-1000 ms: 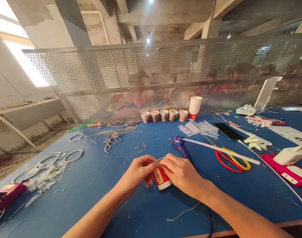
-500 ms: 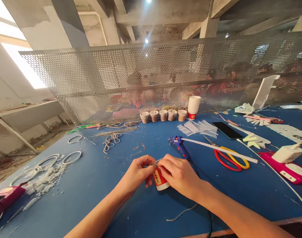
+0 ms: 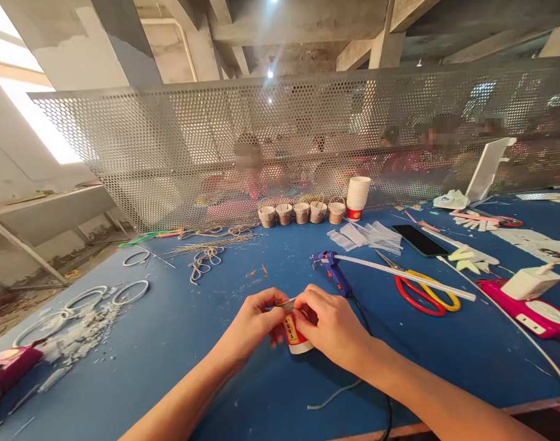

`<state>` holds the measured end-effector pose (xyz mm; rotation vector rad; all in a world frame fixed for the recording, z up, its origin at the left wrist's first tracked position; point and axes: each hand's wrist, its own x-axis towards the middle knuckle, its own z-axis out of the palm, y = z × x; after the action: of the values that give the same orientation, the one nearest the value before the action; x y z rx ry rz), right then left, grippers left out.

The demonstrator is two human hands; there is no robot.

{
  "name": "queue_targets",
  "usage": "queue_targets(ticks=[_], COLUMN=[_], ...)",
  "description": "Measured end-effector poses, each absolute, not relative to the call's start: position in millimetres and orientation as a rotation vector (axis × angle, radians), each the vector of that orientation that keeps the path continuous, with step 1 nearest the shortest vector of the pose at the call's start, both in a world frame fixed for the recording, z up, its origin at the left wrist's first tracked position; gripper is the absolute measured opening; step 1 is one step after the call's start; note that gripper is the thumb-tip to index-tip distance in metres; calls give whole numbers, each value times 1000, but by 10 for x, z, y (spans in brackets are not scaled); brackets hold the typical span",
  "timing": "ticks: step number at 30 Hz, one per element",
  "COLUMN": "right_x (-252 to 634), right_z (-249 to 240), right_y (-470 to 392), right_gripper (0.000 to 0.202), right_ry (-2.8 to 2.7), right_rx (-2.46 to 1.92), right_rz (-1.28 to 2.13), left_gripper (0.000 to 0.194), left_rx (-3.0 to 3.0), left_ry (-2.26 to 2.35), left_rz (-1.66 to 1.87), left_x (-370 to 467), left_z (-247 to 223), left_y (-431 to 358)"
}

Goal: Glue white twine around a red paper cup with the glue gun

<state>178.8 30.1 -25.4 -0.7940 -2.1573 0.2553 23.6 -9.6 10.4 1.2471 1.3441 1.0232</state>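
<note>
Both hands are at a red and white paper cup (image 3: 294, 335) with a gold label, just above the table's near middle. My left hand (image 3: 261, 313) is closed on the cup's upper left edge, thumb on the near side. Closed at the upper right, my right hand (image 3: 328, 318) has its thumb and index finger pinched at the rim. Between the fingertips a greyish cord or strip (image 3: 287, 304) lies along the top edge; its exact form is partly hidden. A loose grey cord end (image 3: 335, 395) lies on the table below the right hand.
Beyond the hands lie a blue glue gun (image 3: 332, 272) with a long glue stick, red-and-yellow-handled scissors (image 3: 426, 294), white strips (image 3: 366, 237) and a phone (image 3: 420, 240). Several small baskets (image 3: 302, 213) and stacked cups (image 3: 358, 196) stand before a perforated metal screen (image 3: 192, 147). Cord bundles (image 3: 206, 263) lie left.
My right hand's fingers have lifted and curled slightly at the rim, showing more of the greyish strip. The left hand keeps its hold, and the cup stays nearly in place.
</note>
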Motion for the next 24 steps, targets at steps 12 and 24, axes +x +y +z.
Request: queue_targets(ticks=[12,24], right_x=[1766,1815], right_z=[-216,-221], right_y=[297,374], right_gripper=[17,9], right_ry=[-1970,-1919], right_rx=[-815,-788], right_rz=[685,812], left_gripper=[4,4], left_rx=[1301,1260], left_ry=[1424,1377], left_rz=[1068,1087], left_x=[259,205], left_z=[63,125], left_y=[-96,-98])
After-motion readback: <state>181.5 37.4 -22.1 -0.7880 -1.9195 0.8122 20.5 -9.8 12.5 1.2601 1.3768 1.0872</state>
